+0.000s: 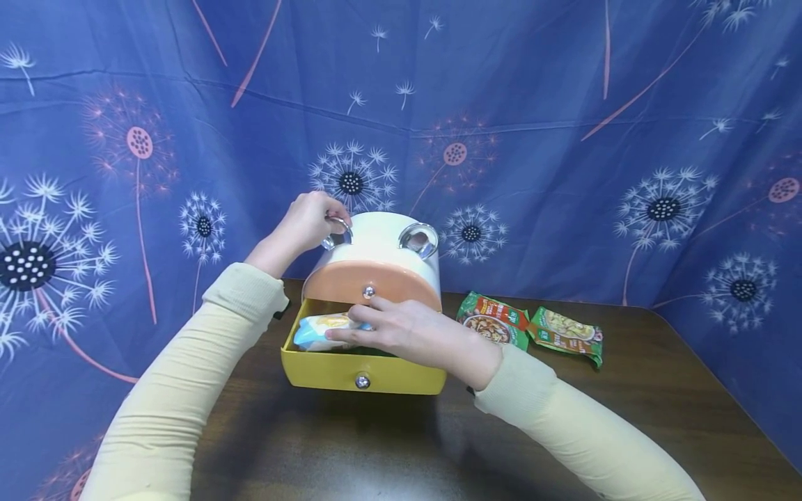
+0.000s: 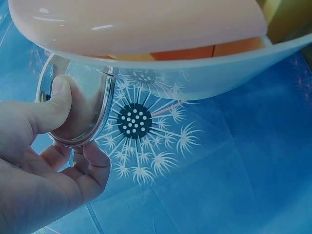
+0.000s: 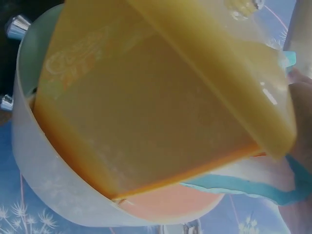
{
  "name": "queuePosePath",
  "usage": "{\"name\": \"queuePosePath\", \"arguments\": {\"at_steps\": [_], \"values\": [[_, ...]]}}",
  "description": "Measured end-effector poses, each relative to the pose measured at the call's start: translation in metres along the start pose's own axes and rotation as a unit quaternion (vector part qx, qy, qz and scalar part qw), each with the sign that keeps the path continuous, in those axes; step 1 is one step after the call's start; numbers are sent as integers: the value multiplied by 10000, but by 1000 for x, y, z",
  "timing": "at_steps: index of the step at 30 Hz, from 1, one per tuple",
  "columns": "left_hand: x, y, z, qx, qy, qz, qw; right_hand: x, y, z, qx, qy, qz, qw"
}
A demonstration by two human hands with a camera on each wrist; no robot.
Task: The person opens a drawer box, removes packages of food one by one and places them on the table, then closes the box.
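Note:
A white cabinet (image 1: 382,233) shaped like a frog's head stands on the table, with two silver round eye pieces on top. My left hand (image 1: 307,221) holds the left eye piece (image 2: 95,124), thumb on its face and fingers behind it. Below the orange upper drawer front (image 1: 338,280), the yellow drawer (image 1: 319,372) is pulled out. My right hand (image 1: 410,334) reaches over this drawer and pinches a blue-and-white packet (image 1: 313,334) lying inside; the packet's teal edge (image 3: 234,187) shows beyond the drawer in the right wrist view. The hand hides part of the packet.
Two food packets lie on the table right of the cabinet: a green-and-red one (image 1: 491,321) and a green-and-brown one (image 1: 567,334). A blue dandelion-print cloth (image 1: 532,174) hangs close behind the cabinet. The dark wooden table (image 1: 633,396) extends to the right.

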State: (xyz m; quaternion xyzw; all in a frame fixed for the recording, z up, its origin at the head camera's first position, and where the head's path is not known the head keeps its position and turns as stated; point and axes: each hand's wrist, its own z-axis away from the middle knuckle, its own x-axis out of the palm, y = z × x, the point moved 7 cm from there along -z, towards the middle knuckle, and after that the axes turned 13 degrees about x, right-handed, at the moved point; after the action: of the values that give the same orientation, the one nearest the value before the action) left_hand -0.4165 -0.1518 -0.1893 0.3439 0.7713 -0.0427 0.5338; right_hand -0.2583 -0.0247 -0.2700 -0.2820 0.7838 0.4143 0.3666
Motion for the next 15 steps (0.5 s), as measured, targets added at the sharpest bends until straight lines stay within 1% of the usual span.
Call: {"name": "queuePosePath", "arguments": {"at_steps": [4, 11, 15], "values": [[-1, 0, 0, 3, -5, -15, 10000, -7, 0, 0, 12, 82, 44, 10000], [-1, 0, 0, 56, 12, -6, 10000, -20, 1, 0, 17, 207, -88, 9997], [0, 1, 0, 92, 34, -35, 9999, -27, 1, 1, -7, 301, -19, 9995]]}}
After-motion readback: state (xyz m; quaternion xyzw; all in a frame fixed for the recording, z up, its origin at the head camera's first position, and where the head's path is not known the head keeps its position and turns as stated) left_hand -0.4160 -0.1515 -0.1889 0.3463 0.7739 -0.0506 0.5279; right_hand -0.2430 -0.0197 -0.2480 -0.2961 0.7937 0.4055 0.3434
